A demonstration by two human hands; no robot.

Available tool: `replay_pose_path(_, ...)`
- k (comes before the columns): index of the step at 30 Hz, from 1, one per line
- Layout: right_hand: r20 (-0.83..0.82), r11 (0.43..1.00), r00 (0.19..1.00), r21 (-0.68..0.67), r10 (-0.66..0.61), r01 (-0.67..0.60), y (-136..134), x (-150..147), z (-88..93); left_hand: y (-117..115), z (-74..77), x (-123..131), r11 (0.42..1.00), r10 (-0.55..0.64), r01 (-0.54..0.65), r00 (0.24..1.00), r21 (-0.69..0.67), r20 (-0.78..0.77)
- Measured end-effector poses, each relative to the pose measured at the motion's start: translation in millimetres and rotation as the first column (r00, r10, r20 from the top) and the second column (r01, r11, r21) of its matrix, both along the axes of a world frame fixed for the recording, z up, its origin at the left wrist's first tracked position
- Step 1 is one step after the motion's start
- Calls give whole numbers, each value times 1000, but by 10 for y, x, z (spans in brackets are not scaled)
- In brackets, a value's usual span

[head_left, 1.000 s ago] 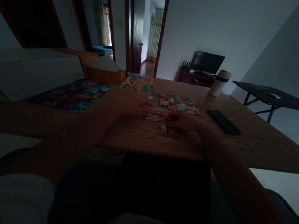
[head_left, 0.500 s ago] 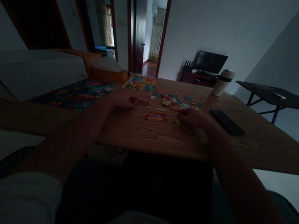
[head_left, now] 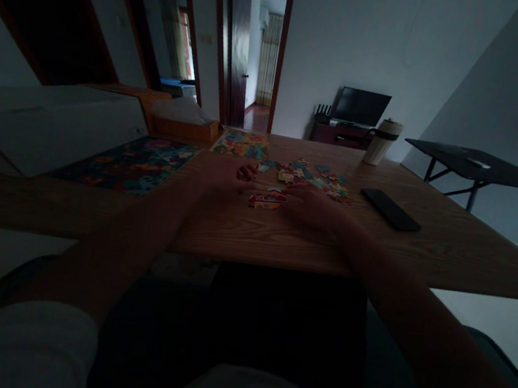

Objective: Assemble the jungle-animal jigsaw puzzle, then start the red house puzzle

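On the wooden table (head_left: pixel 215 233) lies a small joined section of red and yellow puzzle pieces (head_left: pixel 265 200). My right hand (head_left: pixel 310 204) reaches over its right end, fingers stretched toward it; the hand is somewhat blurred. To the left of the section, my left hand (head_left: pixel 227 176) has its fingers curled around a reddish puzzle piece (head_left: pixel 246 172). Loose puzzle pieces (head_left: pixel 293 173) are heaped just beyond both hands, and several more lie to the right of the heap.
A black phone (head_left: pixel 390 209) lies at the right, with a pale tumbler (head_left: pixel 383 143) behind it. Colourful printed sheets (head_left: pixel 134 161) and a white box (head_left: pixel 58 123) are at the left. An orange tray (head_left: pixel 184 128) stands at the back left.
My right hand has moved left to the joined section, uncovering pieces at the right. The yellow piece by its fingers no longer shows. My left hand has shifted slightly right and raised its piece.
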State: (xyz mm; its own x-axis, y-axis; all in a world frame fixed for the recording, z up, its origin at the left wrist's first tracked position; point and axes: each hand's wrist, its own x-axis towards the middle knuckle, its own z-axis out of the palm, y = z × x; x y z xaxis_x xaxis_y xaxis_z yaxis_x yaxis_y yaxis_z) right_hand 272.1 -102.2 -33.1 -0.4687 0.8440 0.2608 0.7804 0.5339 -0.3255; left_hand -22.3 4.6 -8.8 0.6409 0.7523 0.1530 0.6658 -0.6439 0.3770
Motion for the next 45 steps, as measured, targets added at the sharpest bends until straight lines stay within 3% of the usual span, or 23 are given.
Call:
replay_pose_path(3, 83, 997, 994, -54, 66, -61, -12, -52, -7, 41, -144, 105, 999, -24, 27, 994, -29, 104)
replay_pose_path(6, 88, 995, 995, -91, 52, -44, 4, -27, -17, 94, -182, 71, 999, -31, 34, 995, -31, 93)
replay_pose_path(13, 61, 991, 997, -127, 42, -34, 39, 12, -40, -18, -63, -19, 989, -92, 81, 992, -122, -87)
replay_pose_path(19, 64, 991, 997, -125, 48, -39, 22, 2, -40, -87, -67, 44, 984, -133, 122, 988, -132, -81)
replay_pose_path(23, 62, 991, 997, -128, 48, -40, 11, -6, -27, -188, 13, 68, 987, -133, 124, 988, -102, -83)
replay_pose_path(29, 19, 988, 998, -142, 58, -54, 13, -10, -16, -437, 158, 151, 927, -313, 260, 933, -269, -177)
replay_pose_path(34, -16, 986, 997, -150, 74, -75, 23, -1, -21, -474, 154, 167, 940, -258, 215, 956, -265, -140)
replay_pose_path(39, 1, 987, 997, -141, 77, -76, 18, 1, -19, -470, 155, 165, 922, -294, 237, 943, -307, -155)
replay_pose_path(45, -22, 987, 996, -137, 88, -90, 3, -5, -6, -538, 177, 201, 938, -285, 229, 936, -261, -205)
